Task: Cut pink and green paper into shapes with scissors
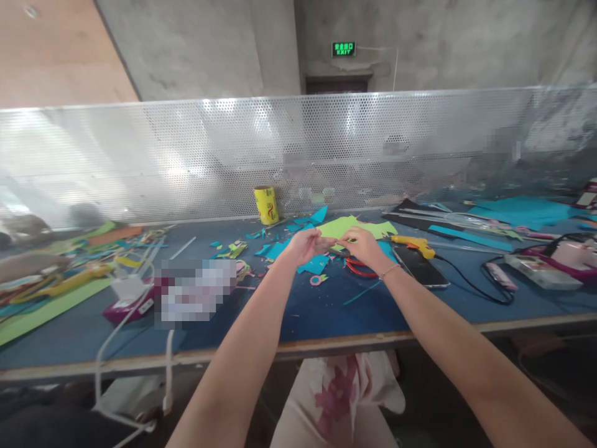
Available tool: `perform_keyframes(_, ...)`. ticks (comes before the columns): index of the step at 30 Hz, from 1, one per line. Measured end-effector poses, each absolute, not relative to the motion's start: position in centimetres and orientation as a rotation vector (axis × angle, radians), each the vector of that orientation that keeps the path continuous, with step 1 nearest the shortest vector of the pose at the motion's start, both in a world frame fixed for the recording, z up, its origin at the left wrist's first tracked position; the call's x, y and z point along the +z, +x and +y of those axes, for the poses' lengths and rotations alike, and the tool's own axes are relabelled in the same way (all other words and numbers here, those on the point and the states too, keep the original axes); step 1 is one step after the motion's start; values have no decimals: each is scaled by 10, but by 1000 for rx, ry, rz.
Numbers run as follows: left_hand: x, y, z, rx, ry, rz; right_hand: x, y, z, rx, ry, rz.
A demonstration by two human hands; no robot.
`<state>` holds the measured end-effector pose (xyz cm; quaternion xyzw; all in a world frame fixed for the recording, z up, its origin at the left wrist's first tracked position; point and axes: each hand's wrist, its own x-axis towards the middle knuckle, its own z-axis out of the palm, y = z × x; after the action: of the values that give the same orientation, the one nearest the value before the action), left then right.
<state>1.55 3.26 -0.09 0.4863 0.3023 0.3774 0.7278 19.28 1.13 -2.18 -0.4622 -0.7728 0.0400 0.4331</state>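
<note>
Over the blue table, my left hand (306, 246) and my right hand (362, 245) meet at the fingertips. The right thumb and fingers pinch something small at the left fingertips, too tiny to make out. Left fingers are pressed together, pointing right. Beneath them lie light green paper (380, 229) and blue paper (313, 266). Red handles of what look like scissors (359, 269) show just below my right hand. A small round pink and blue paper piece (316, 280) with a green bit lies nearer to me.
Right of my hands are a yellow glue gun (414, 243) and a dark phone (422, 267). A yellow tape roll (266, 205) stands before the perforated metal screen (209, 155). Purple power strips (128, 308) with cables and paper scraps (233, 250) flank the work area.
</note>
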Motion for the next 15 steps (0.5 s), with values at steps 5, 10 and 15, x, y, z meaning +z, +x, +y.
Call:
perform_keyframes(5, 0, 8, 41, 1068, 992, 782, -19, 189, 3, 288, -1203, -1927)
perform_keyframes(10, -3, 5, 46, 1201, 877, 832, -12, 184, -11, 527, -1323, -1803)
perform_keyframes(15, -8, 14, 40, 918, 1015, 746, -15, 184, -7, 634, -1452, -1765)
